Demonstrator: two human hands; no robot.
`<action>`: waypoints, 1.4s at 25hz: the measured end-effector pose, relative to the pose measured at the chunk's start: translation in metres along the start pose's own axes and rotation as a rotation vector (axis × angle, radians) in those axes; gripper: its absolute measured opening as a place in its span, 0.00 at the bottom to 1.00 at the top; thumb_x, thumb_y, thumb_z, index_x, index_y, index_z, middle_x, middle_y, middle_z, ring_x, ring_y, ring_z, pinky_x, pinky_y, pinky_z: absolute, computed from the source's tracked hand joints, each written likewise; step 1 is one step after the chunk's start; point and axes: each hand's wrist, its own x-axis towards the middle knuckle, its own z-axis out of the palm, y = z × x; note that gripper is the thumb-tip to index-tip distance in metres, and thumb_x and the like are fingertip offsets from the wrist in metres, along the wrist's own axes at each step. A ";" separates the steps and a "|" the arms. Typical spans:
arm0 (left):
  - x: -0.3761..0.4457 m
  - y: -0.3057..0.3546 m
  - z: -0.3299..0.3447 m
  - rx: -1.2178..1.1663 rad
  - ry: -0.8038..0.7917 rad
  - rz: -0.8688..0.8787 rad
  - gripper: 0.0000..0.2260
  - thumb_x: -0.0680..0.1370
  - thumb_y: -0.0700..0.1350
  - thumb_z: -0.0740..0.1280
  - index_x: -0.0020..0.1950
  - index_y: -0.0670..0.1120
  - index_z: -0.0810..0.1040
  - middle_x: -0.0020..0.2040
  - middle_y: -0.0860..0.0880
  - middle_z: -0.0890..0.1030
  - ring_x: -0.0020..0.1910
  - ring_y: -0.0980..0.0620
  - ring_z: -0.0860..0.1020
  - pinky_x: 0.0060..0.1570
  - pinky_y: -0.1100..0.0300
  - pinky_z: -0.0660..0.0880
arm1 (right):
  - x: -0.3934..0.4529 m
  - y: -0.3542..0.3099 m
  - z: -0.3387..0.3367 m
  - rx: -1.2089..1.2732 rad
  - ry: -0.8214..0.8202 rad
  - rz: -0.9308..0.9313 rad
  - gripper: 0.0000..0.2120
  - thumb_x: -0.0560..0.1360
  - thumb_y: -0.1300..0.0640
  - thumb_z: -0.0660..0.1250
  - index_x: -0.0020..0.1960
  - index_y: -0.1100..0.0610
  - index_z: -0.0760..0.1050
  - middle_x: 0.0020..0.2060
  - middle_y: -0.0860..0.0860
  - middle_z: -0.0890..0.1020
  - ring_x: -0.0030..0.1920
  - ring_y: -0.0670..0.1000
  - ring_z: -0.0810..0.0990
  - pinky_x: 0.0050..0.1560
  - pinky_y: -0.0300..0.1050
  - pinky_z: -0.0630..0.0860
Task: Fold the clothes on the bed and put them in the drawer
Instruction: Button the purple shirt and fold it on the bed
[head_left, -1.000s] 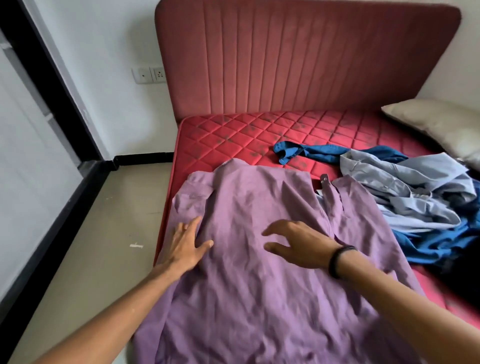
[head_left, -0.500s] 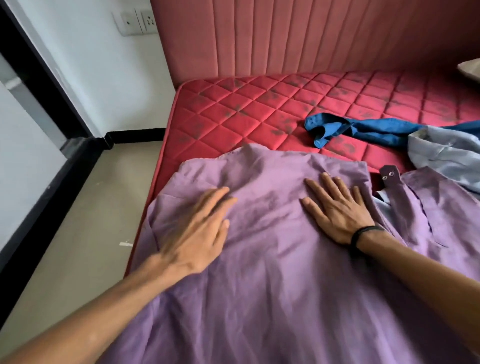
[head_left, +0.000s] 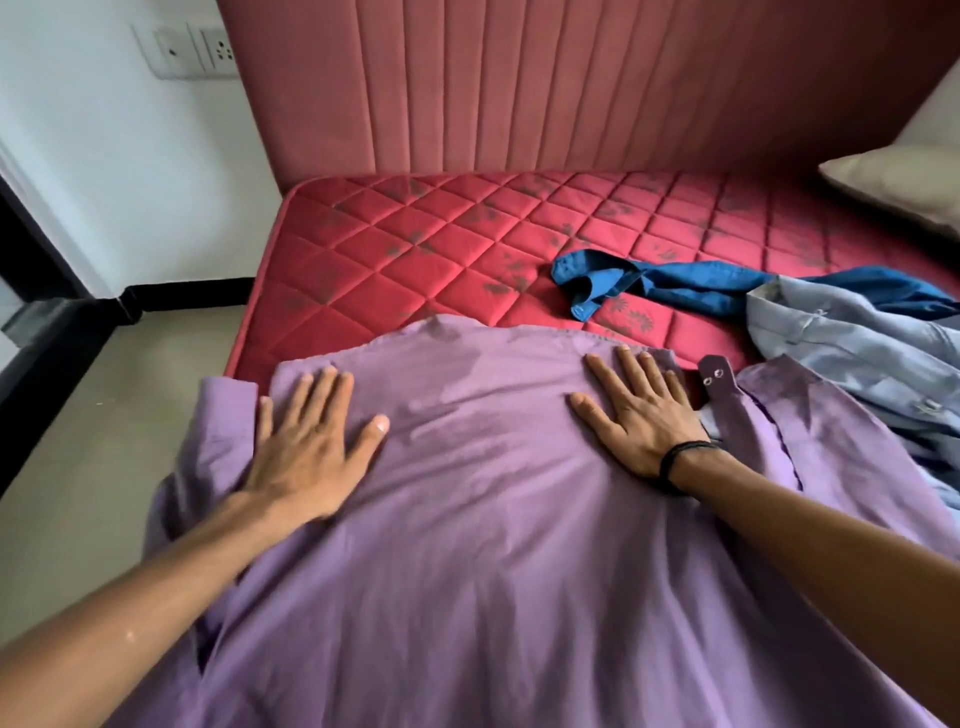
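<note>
The red quilted mattress (head_left: 415, 260) takes up most of my view, with the padded headboard (head_left: 545, 83) behind it and a beige pillow (head_left: 904, 182) at the far right edge. Spread across the near end I have the purple shirt (head_left: 467, 571), laid flat with its left side hanging over the mattress edge toward the floor; I take it to be spread this way so it can be smoothed before any fold goes in. To the right, well apart from my hands, a light blue shirt (head_left: 852, 353) lies crumpled over a dark blue garment (head_left: 691, 283), both waiting their turn. My left hand (head_left: 306, 447) lies flat and wide, fingers spread, pressing the cloth near its left shoulder. My right hand (head_left: 639, 415) is likewise flat and wide near the upper right, just beside the purple cuff (head_left: 714, 374) with its two snaps. The shirt lies directly under both palms. No drawer is in view.
</note>
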 end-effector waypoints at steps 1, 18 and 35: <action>0.007 -0.005 0.006 -0.023 0.014 -0.013 0.43 0.75 0.71 0.40 0.83 0.48 0.57 0.84 0.49 0.55 0.83 0.47 0.53 0.78 0.38 0.49 | 0.007 0.006 -0.002 -0.006 -0.014 -0.019 0.42 0.73 0.22 0.35 0.82 0.38 0.44 0.84 0.50 0.45 0.83 0.54 0.43 0.81 0.58 0.42; -0.260 0.222 0.015 -0.064 0.025 0.577 0.30 0.78 0.60 0.58 0.78 0.51 0.71 0.80 0.47 0.67 0.79 0.45 0.65 0.75 0.33 0.59 | -0.349 0.003 -0.015 0.027 -0.077 0.116 0.32 0.80 0.28 0.38 0.82 0.36 0.45 0.83 0.50 0.43 0.82 0.59 0.41 0.80 0.64 0.46; -0.054 0.343 -0.031 -0.425 0.025 0.214 0.09 0.81 0.46 0.63 0.50 0.46 0.82 0.49 0.40 0.85 0.52 0.37 0.82 0.54 0.49 0.75 | -0.434 0.093 -0.085 0.576 0.052 0.844 0.41 0.68 0.39 0.78 0.71 0.60 0.68 0.65 0.66 0.74 0.66 0.68 0.72 0.63 0.60 0.71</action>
